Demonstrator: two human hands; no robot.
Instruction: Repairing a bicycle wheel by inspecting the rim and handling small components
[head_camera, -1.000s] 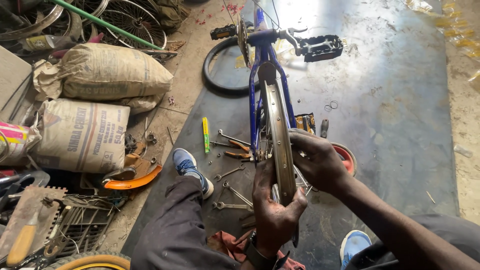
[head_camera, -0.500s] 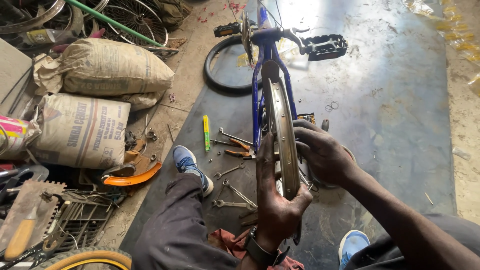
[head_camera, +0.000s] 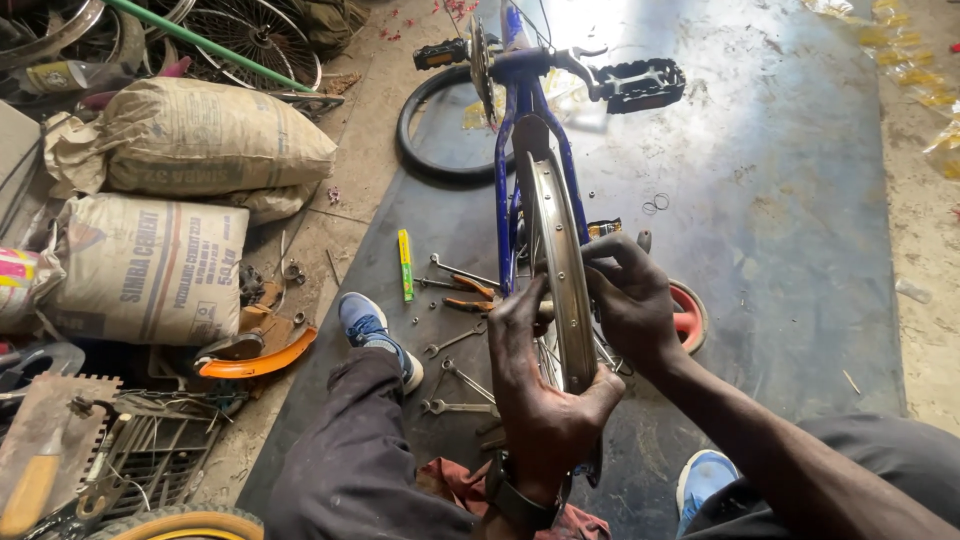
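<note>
Both hands are on the bare wheel rim (head_camera: 562, 270) of an upside-down blue bike frame (head_camera: 512, 130). The rim stands upright in the frame, right between the person's knees. The left hand (head_camera: 545, 390) is wrapped around the near lower part of the rim, thumb over the edge, fingers closed on it. The right hand (head_camera: 630, 300) cups the rim's other side with fingers curled in at the spokes; can't tell if it's pinching anything small in there. On the dark floor mat (head_camera: 780, 200) just left of the wheel there are several spanners (head_camera: 455, 345), orange-handled pliers (head_camera: 470, 300) and a yellow-green tube (head_camera: 405, 265). A black tyre (head_camera: 425, 150) lies further back, 2 cement sacks (head_camera: 180, 200) are stacked off to the left, and a pedal (head_camera: 640, 82) sticks out up top.
</note>
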